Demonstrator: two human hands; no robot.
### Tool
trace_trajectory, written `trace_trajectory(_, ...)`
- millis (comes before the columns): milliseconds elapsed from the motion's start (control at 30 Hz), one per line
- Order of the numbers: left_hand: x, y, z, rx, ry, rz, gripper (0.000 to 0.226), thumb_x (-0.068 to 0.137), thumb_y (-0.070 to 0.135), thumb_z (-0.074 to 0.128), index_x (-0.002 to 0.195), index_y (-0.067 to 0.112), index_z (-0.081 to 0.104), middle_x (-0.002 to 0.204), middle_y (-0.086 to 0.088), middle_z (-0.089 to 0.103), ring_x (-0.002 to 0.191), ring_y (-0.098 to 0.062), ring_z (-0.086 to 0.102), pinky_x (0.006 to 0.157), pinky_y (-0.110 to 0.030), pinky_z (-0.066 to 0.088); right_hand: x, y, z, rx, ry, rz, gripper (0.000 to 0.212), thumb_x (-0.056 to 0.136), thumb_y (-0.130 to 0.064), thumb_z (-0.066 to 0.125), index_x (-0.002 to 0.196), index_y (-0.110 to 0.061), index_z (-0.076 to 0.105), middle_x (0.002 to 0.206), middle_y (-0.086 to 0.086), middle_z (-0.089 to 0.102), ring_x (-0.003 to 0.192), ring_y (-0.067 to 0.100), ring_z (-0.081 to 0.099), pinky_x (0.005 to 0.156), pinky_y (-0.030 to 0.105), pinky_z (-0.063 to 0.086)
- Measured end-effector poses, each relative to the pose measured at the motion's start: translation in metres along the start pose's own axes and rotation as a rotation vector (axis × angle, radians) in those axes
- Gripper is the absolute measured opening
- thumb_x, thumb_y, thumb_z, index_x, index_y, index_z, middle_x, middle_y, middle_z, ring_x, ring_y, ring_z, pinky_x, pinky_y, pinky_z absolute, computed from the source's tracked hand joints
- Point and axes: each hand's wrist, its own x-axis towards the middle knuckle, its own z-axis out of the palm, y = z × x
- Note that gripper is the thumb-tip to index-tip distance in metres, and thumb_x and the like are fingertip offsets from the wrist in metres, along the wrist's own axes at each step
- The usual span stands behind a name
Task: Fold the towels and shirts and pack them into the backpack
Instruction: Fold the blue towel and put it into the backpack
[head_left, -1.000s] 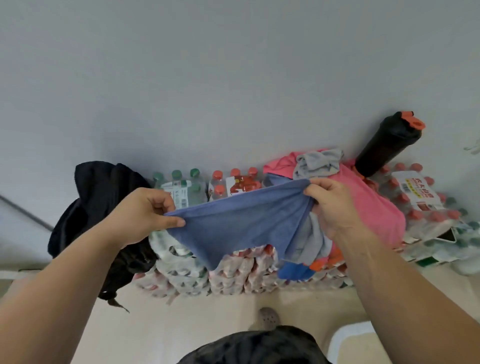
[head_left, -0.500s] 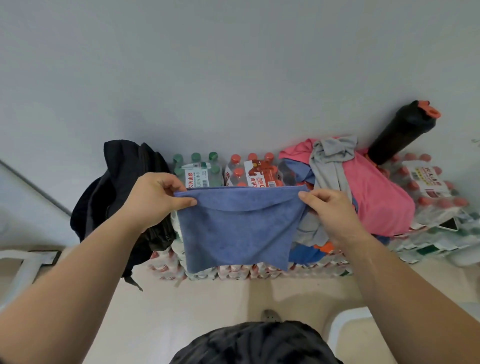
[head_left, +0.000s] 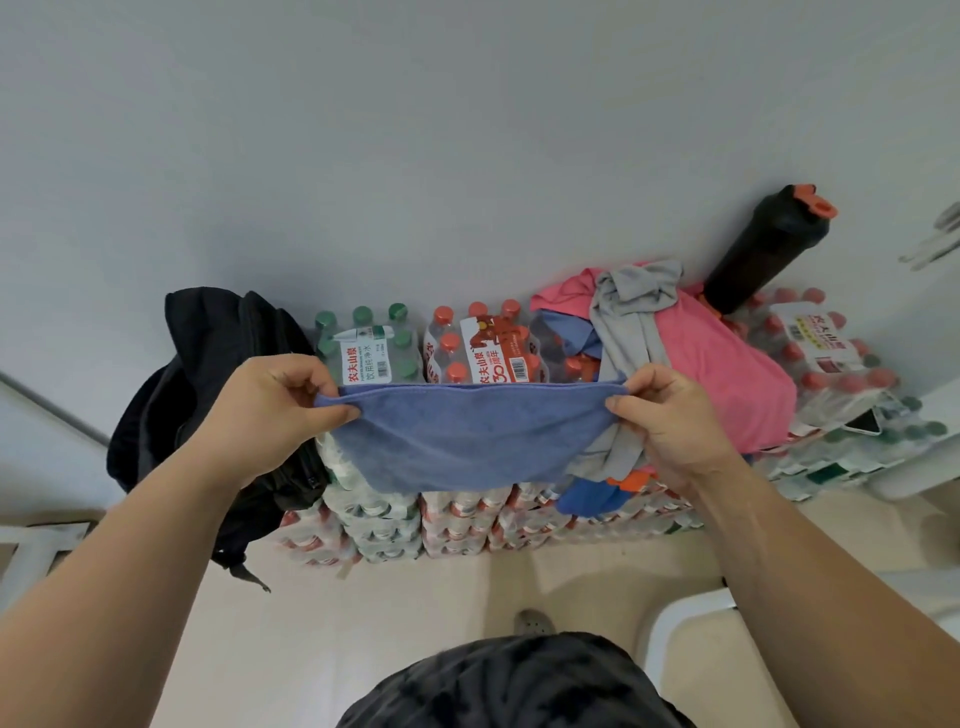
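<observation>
One blue towel (head_left: 467, 436) hangs mid-frame, its top corners pinched between thumb and fingers of the left hand (head_left: 265, 410) and right hand (head_left: 670, 421) — early days, I judge. A heap of clothes (head_left: 727, 374) lies unfolded centre right; the black backpack (head_left: 208, 374) sits centre left — contents hidden.

Left grip (head_left: 270, 410) and right grip (head_left: 670, 421) held apart, both pinching.

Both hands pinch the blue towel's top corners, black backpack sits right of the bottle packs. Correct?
Not quite. The head view shows the black backpack left of the bottle packs, not right. The rest holds: the left hand and right hand pinch the top corners of the blue towel.
</observation>
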Motion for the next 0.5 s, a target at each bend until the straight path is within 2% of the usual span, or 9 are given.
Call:
trace_trajectory(100, -0.001, 0.003, 0.001, 0.104, -0.031, 0.036, 0.017, 0.075, 0.009, 0.086, 0.077, 0.023, 0.077, 0.072, 0.009, 0.071, 0.062, -0.011, 0.063, 0.058, -0.014, 0.049, 0.0, -0.003, 0.001, 0.077, -0.021, 0.02, 0.033, 0.089, 0.014, 0.058, 0.076, -0.014, 0.071, 0.078, 0.004, 0.071, 0.08, 0.018, 0.066, 0.079, 0.034, 0.055)
trace_trajectory(200, -0.001, 0.004, 0.001, 0.184, -0.038, 0.032, 0.021, 0.073, 0.015, 0.088, 0.067, 0.027, 0.073, 0.067, 0.018, 0.068, 0.059, -0.005, 0.059, 0.053, -0.007, 0.042, 0.001, -0.007, 0.001, 0.072, -0.003, 0.038, 0.035, 0.09, 0.007, 0.062, 0.071, -0.019, 0.076, 0.079, 0.005, 0.071, 0.083, 0.02, 0.066, 0.086, 0.044, 0.054)
trace_trajectory(233, -0.001, 0.003, 0.001, 0.198, -0.027, 0.037, 0.023, 0.071, 0.016, 0.089, 0.063, 0.028, 0.07, 0.065, 0.017, 0.066, 0.058, -0.005, 0.058, 0.051, -0.009, 0.041, 0.001, -0.008, 0.002, 0.067, 0.004, 0.043, 0.034, 0.09, 0.005, 0.064, 0.069, -0.019, 0.076, 0.077, 0.005, 0.07, 0.083, 0.02, 0.065, 0.086, 0.044, 0.054)
trace_trajectory(333, 0.0, -0.003, 0.001, 0.27, 0.033, 0.075, 0.035, 0.069, 0.023, 0.091, 0.052, 0.019, 0.06, 0.054, 0.001, 0.056, 0.058, -0.016, 0.053, 0.047, -0.02, 0.038, 0.0, -0.01, 0.004, 0.054, 0.001, 0.054, 0.029, 0.091, 0.002, 0.066, 0.069, -0.016, 0.074, 0.075, 0.003, 0.071, 0.082, 0.018, 0.067, 0.083, 0.039, 0.057)
trace_trajectory(433, -0.002, -0.01, 0.0, 0.337, 0.081, 0.104, 0.046, 0.068, 0.023, 0.092, 0.049, 0.014, 0.051, 0.051, -0.001, 0.049, 0.06, -0.019, 0.049, 0.048, -0.025, 0.036, 0.0, -0.008, 0.005, -0.045, -0.046, 0.037, 0.023, 0.091, -0.003, 0.068, 0.074, -0.015, 0.075, 0.08, 0.006, 0.072, 0.082, 0.017, 0.068, 0.085, 0.04, 0.057)
trace_trajectory(500, -0.004, -0.015, -0.004, 0.369, 0.064, 0.122, 0.044, 0.066, 0.024, 0.093, 0.05, 0.016, 0.052, 0.051, 0.003, 0.051, 0.061, -0.017, 0.052, 0.048, -0.023, 0.038, 0.001, -0.007, 0.007, -0.101, -0.054, 0.029, 0.021, 0.091, -0.005, 0.069, 0.075, -0.016, 0.075, 0.081, 0.007, 0.073, 0.082, 0.017, 0.068, 0.084, 0.04, 0.057)
